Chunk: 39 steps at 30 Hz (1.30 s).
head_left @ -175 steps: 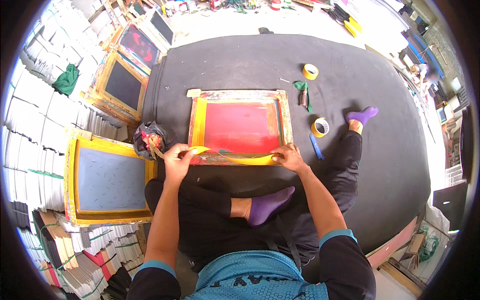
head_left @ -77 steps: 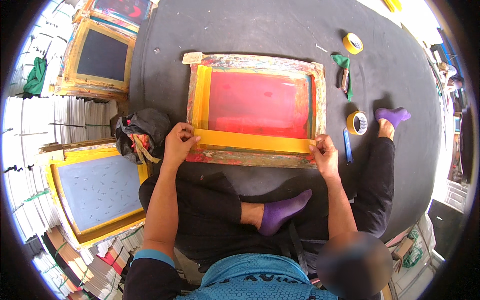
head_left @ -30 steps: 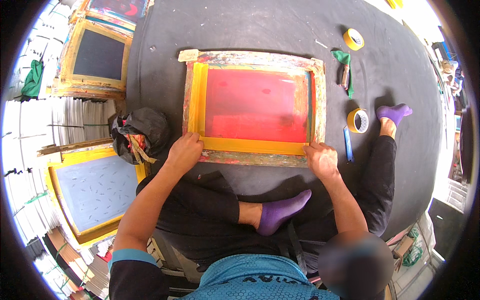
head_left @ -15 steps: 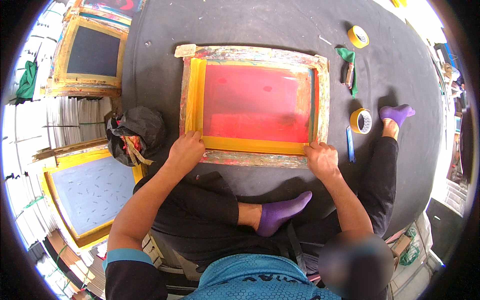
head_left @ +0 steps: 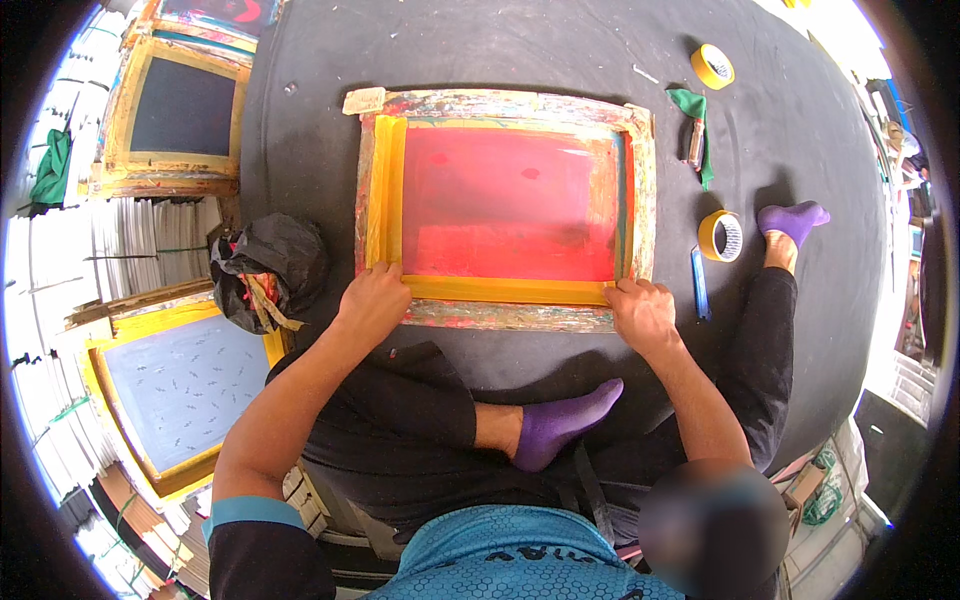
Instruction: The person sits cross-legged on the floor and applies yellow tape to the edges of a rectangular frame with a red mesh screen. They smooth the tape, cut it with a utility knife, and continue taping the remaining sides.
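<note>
A wooden screen-printing frame (head_left: 520,101) with paint-stained wood lies flat in front of me; its mesh (head_left: 500,190) is red and pink. A strip of yellow tape (head_left: 510,290) runs along the inner near side of the frame. My left hand (head_left: 375,303) is closed at the strip's left end, by the near left corner. At the right end, my right hand (head_left: 643,312) is closed with its fingertips on the tape. Another yellow strip (head_left: 390,190) lines the left inner side. Both sets of fingertips are partly hidden.
To the right lie two yellow tape rolls (head_left: 720,236), a blue cutter knife (head_left: 700,285) and a green cloth (head_left: 688,100). A black plastic bag (head_left: 290,255) with scraps sits left of the frame. More screens (head_left: 190,385) stand at far left. My purple-socked foot (head_left: 570,425) rests close by.
The view has shifted very slightly. Both hands stay at the two ends of the tape strip, with no clear movement.
</note>
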### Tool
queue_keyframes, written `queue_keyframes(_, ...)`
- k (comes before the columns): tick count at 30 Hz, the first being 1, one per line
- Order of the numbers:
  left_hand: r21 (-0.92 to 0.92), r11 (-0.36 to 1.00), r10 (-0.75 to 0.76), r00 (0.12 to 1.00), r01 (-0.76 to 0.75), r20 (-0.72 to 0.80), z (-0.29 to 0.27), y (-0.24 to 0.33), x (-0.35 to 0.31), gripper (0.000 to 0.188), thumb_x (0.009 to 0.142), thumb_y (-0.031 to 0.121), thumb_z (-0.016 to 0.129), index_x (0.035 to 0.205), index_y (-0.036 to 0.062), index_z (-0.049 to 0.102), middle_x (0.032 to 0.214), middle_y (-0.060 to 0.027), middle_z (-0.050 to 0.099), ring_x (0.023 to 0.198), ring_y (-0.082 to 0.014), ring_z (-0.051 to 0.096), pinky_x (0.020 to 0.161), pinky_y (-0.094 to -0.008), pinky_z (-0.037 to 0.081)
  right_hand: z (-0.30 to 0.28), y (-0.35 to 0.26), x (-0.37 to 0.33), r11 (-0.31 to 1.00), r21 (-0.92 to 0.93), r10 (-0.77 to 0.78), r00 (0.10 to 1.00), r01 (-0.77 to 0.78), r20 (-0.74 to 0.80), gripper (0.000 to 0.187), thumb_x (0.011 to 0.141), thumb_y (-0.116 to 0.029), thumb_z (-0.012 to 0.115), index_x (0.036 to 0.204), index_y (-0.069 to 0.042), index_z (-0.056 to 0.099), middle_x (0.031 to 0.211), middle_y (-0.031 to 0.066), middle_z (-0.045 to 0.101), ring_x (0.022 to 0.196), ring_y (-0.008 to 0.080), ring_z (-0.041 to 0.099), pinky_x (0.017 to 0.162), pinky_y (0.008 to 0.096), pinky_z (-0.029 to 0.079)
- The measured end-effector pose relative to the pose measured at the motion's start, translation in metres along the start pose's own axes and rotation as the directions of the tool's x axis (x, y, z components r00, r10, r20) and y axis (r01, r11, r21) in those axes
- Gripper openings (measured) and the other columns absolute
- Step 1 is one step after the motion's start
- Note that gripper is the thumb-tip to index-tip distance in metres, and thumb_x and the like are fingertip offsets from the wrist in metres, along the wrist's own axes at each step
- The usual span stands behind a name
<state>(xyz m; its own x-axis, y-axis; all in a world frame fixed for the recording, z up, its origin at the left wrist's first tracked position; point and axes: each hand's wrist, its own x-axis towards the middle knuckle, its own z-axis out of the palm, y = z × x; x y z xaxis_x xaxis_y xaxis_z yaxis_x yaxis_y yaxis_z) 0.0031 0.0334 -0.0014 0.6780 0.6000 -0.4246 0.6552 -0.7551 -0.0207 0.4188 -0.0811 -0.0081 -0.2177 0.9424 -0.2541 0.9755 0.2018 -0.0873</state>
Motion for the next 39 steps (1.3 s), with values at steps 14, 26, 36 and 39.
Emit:
queue_keyframes(14,-0.015,1.000,-0.003,0.993,0.004,0.115,-0.007,-0.001,0.006,0.016,0.086,0.011,0.068,0.093,0.0008,0.079,0.102,-0.0138,0.071,0.102,-0.0298,0.072,0.088,-0.0405,0.061,0.001,0.001,0.001,0.999,0.032,0.020,0.999,-0.021,0.027,0.012,0.082,-0.011,0.066,0.091,-0.013,0.075,0.087,0.0053,0.070,0.084,0.0284,0.074,0.073,0.0437,0.062)
queue_keyframes(26,-0.064,0.994,-0.080,0.987,0.090,0.142,-0.011,0.001,0.009,0.017,0.086,0.008,0.067,0.095,-0.0005,0.079,0.105,-0.0151,0.071,0.104,-0.0309,0.072,0.091,-0.0409,0.060,0.001,-0.001,0.005,0.997,0.028,0.073,0.991,-0.077,0.113,0.012,0.083,-0.009,0.065,0.088,-0.010,0.076,0.093,0.0075,0.074,0.090,0.0298,0.075,0.077,0.0449,0.062)
queue_keyframes(36,-0.059,0.996,-0.059,0.989,0.067,0.134,-0.010,-0.001,0.009,0.016,0.086,0.008,0.068,0.095,0.0002,0.079,0.105,-0.0155,0.071,0.103,-0.0312,0.072,0.089,-0.0419,0.061,-0.002,-0.002,0.007,0.995,0.028,0.093,0.983,-0.098,0.157,0.014,0.083,-0.009,0.065,0.090,-0.009,0.077,0.093,0.0088,0.074,0.091,0.0306,0.075,0.078,0.0453,0.063)
queue_keyframes(39,-0.065,0.995,-0.060,0.988,0.070,0.144,-0.009,-0.001,0.010,0.015,0.086,0.008,0.068,0.095,0.0005,0.079,0.105,-0.0156,0.072,0.102,-0.0312,0.073,0.088,-0.0419,0.061,-0.003,-0.002,0.008,0.994,0.026,0.102,0.979,-0.109,0.178,0.015,0.083,-0.009,0.065,0.091,-0.010,0.078,0.093,0.0090,0.074,0.092,0.0311,0.075,0.078,0.0457,0.063)
